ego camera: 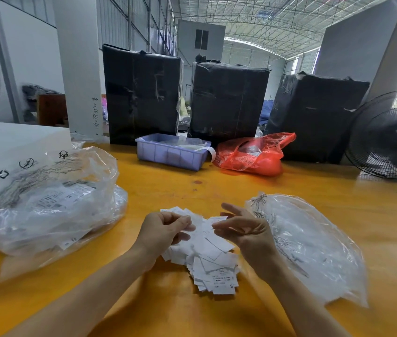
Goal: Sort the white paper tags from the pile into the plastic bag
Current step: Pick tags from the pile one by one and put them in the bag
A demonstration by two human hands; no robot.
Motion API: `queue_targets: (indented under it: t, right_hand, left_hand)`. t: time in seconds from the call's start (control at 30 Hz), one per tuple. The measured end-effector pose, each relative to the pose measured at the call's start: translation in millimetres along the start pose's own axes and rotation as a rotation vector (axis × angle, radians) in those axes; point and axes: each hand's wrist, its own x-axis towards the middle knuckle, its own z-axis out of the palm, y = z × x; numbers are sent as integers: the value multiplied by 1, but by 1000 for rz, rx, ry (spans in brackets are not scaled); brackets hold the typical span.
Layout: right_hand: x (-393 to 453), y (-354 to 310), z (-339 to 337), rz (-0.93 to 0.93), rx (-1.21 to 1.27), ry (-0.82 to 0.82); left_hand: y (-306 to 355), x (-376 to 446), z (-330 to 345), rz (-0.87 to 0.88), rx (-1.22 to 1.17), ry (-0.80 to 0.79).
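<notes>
You're mid-pick: your left hand (166,229) pinches white paper tags above the loose pile of white paper tags (207,259) on the worktop; your right hand (243,229) has a wide, empty grip. Next, carry them right into the clear crinkled plastic bag (314,244).

My left hand (162,231) hovers over the tag pile (207,261), fingers curled, pinching a tag. My right hand (243,231) hangs just right of it, fingers loosely spread.
</notes>
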Motion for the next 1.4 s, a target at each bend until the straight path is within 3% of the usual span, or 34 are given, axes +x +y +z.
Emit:
queue_targets:
  t: [0.2, 0.33, 0.5, 0.87, 1.17, 1.4]
  right_hand:
    - [-1, 2, 0, -15, 149, -47]
    - [-2, 0, 1, -78, 17, -34]
    - [-3, -2, 2, -12, -128, -19]
    - [2, -7, -4, 1, -66, 238]
    - [0, -15, 0, -120, -156, 171]
    - [-3, -21, 7, -247, -132, 271]
  left_hand:
    - [5, -4, 5, -27, -46, -78]
    - [6, -6, 8, -28, -38, -98]
    - [6, -6, 6, -13, -30, -83]
    - [7, -7, 1, 2, -2, -123]
    - [9, -10, 5, 34, 82, -164]
    - [12, -14, 8, 41, 95, -252]
